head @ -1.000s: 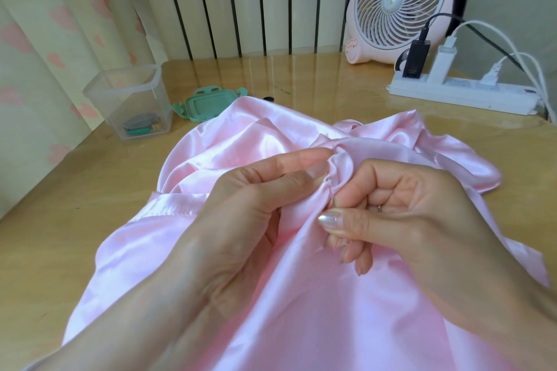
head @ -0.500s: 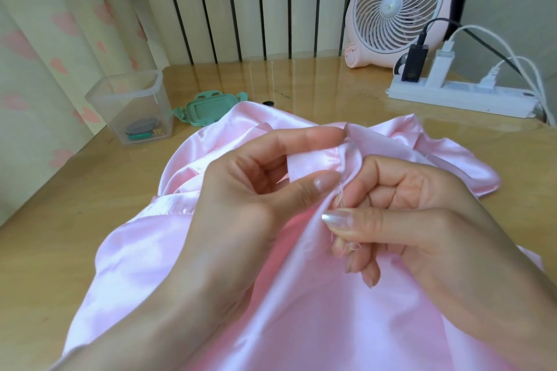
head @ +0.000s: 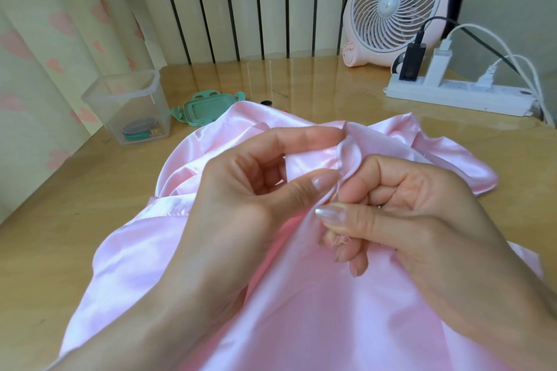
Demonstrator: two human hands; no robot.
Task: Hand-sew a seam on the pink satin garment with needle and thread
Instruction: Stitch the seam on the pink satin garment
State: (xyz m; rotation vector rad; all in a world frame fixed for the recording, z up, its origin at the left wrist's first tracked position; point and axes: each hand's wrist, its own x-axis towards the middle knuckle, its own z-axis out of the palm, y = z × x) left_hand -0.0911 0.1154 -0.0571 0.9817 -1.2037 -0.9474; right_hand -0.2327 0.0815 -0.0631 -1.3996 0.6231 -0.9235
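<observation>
As the pink satin garment (head: 168,253) lies heaped over the counter (head: 54,220) from lower frame to centre, I judge it light, limp and slippery. It is best held at the folded seam edge, pinched close. At centre, the left hand (head: 241,202) pinches that fold between thumb and forefinger. The right hand (head: 407,214) is curled, its thumb nipping the same fold. I cannot make out a needle. Further back stand a clear tub (head: 126,108) and a fan (head: 394,6).

No legible text or labels anywhere.
</observation>
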